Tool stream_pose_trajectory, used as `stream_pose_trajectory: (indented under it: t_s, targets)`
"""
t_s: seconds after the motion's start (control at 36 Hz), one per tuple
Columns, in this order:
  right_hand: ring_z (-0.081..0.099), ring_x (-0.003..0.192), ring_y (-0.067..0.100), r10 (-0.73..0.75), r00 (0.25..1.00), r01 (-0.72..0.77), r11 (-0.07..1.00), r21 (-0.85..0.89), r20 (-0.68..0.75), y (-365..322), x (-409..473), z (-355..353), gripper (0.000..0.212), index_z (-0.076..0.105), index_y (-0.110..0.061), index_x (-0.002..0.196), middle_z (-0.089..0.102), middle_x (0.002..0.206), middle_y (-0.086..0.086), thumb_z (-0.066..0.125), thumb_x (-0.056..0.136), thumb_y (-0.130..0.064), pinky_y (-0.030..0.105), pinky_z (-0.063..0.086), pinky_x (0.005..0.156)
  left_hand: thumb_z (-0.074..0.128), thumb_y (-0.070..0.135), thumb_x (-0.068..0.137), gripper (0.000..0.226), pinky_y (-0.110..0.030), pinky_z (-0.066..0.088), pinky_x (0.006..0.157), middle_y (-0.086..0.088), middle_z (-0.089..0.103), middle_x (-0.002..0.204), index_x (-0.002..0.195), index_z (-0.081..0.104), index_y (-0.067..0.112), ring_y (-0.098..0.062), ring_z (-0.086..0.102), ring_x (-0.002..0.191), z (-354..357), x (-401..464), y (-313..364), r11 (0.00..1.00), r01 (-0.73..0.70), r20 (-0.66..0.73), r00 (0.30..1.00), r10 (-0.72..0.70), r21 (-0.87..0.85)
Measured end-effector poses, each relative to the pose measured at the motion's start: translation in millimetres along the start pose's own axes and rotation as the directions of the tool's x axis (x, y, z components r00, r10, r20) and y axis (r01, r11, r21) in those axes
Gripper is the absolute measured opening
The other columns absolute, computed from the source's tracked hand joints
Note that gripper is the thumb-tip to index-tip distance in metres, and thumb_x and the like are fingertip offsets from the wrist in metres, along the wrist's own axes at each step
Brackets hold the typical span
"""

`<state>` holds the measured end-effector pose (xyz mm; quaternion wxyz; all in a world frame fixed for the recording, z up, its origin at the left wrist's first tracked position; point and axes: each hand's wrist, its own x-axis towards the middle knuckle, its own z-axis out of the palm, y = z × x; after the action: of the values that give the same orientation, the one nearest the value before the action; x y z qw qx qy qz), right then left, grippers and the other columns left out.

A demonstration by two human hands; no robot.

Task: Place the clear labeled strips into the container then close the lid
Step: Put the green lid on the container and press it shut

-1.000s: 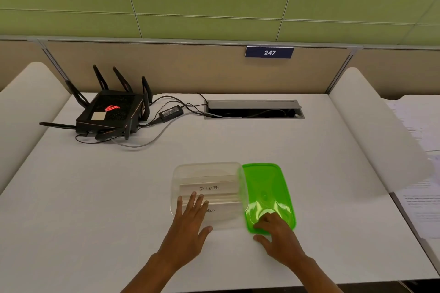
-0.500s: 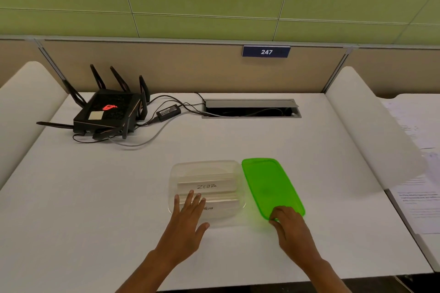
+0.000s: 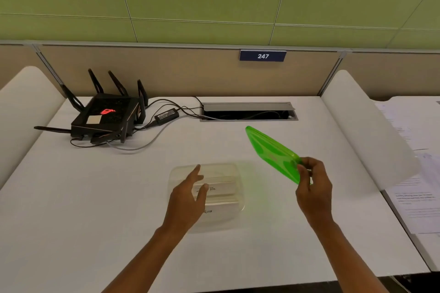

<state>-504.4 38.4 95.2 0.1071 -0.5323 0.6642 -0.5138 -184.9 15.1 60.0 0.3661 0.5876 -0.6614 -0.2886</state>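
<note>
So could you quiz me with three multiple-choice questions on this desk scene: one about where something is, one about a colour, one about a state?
1. Where is the router?
A. far left of the desk
B. near right corner
C. inside the container

2. What colour is the lid?
A. blue
B. green
C. red

3. What state is the container in?
A. lidded
B. upside down
C. open, lid held up beside it

Answers: 1 A, it sits by the left divider. 2 B, it is bright green. 3 C, the right hand holds the lid tilted in the air while the left hand is over the container.

Strip labels (image 3: 209, 189) partly hand-hidden
</note>
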Motion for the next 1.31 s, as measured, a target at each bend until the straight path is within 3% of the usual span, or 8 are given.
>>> stream_pose_trajectory:
  t_s: [0.08, 0.28, 0.39, 0.58, 0.72, 0.83, 1.0, 1.31]
  targets:
    - [0.063, 0.093, -0.001, -0.049, 0.998, 0.051, 0.996, 0.067, -0.037, -29, 12, 3, 0.018, 0.053, -0.04, 0.107, 0.065, 0.101, -0.022, 0.049, 0.102, -0.023, 0.004, 0.043, 0.073, 0.068, 0.029, 0.095, 0.062, -0.032, 0.052, 0.102, 0.009, 0.068, 0.13, 0.152, 0.045, 0.024, -0.009, 0.062, 0.122, -4, 20, 10, 0.996, 0.027, 0.016, 1.0, -0.026, -0.088]
    - [0.07, 0.09, 0.027, 0.091, 0.995, -0.075, 0.932, 0.355, -0.03, -72, 29, 27, 0.015, 0.059, -0.033, 0.107, 0.072, 0.096, 0.002, 0.048, 0.106, -0.024, 0.035, 0.057, 0.077, 0.07, 0.021, 0.095, 0.064, -0.036, 0.051, 0.104, -0.004, 0.063, 0.139, 0.153, 0.043, 0.02, -0.012, 0.06, 0.127, -18, 55, 20, 0.971, 0.043, -0.018, 0.999, -0.049, -0.233]
    - [0.071, 0.087, 0.025, 0.247, 0.969, -0.226, 0.846, 0.483, 0.019, -83, 31, 46, 0.014, 0.063, -0.023, 0.108, 0.074, 0.095, 0.004, 0.049, 0.106, -0.022, 0.036, 0.058, 0.073, 0.069, 0.017, 0.095, 0.059, -0.033, 0.054, 0.095, -0.003, 0.067, 0.13, 0.15, 0.048, 0.021, -0.014, 0.064, 0.118, -30, 64, 12, 0.968, 0.029, -0.063, 0.997, -0.046, -0.25]
    - [0.072, 0.078, 0.013, 0.543, 0.828, -0.524, 0.657, 0.542, 0.141, -76, 34, 87, 0.016, 0.066, -0.013, 0.109, 0.074, 0.102, 0.009, 0.053, 0.106, -0.021, 0.03, 0.057, 0.065, 0.065, 0.005, 0.094, 0.046, -0.009, 0.053, 0.076, -0.004, 0.068, 0.104, 0.138, 0.063, 0.018, -0.007, 0.067, 0.095, -43, 59, -10, 0.975, 0.08, -0.111, 0.988, -0.104, -0.207]
    - [0.068, 0.077, 0.016, 0.586, 0.801, -0.581, 0.706, 0.405, 0.128, -61, 31, 114, 0.013, 0.069, -0.015, 0.107, 0.071, 0.102, 0.007, 0.058, 0.102, -0.02, 0.031, 0.06, 0.063, 0.067, 0.009, 0.094, 0.038, -0.01, 0.05, 0.071, -0.003, 0.067, 0.098, 0.131, 0.068, 0.018, -0.009, 0.067, 0.082, -44, 49, -25, 0.984, 0.158, -0.116, 0.979, -0.167, -0.082]
    - [0.071, 0.074, 0.024, 0.54, 0.821, -0.571, 0.784, 0.243, 0.188, -45, 21, 132, 0.024, 0.068, -0.012, 0.119, 0.071, 0.101, 0.009, 0.067, 0.096, -0.016, 0.023, 0.057, 0.054, 0.068, 0.011, 0.092, 0.035, -0.034, 0.057, 0.082, -0.007, 0.067, 0.101, 0.127, 0.071, 0.014, -0.02, 0.069, 0.083, -43, 37, -39, 0.973, 0.23, -0.083, 0.97, -0.229, 0.002]
    - [0.066, 0.101, 0.028, 0.469, 0.841, -0.462, 0.882, -0.092, 0.269, -24, 2, 150, 0.039, 0.067, -0.015, 0.13, 0.066, 0.11, 0.006, 0.071, 0.092, -0.024, 0.042, 0.054, 0.096, 0.07, 0.015, 0.089, 0.028, -0.034, 0.051, 0.079, -0.01, 0.066, 0.095, 0.117, 0.075, 0.013, -0.024, 0.068, 0.088, -38, 22, -56, 0.947, 0.294, -0.046, 0.956, -0.291, 0.126]
    - [0.063, 0.109, 0.028, 0.483, 0.824, -0.403, 0.868, -0.291, 0.298, 0, -8, 162, 0.039, 0.071, -0.013, 0.122, 0.063, 0.113, 0.012, 0.075, 0.089, -0.032, 0.027, 0.043, 0.089, 0.071, 0.017, 0.091, 0.036, -0.035, 0.053, 0.083, -0.01, 0.059, 0.107, 0.126, 0.07, 0.01, -0.023, 0.065, 0.094, -31, 14, -66, 0.931, 0.339, -0.026, 0.94, -0.339, 0.137]
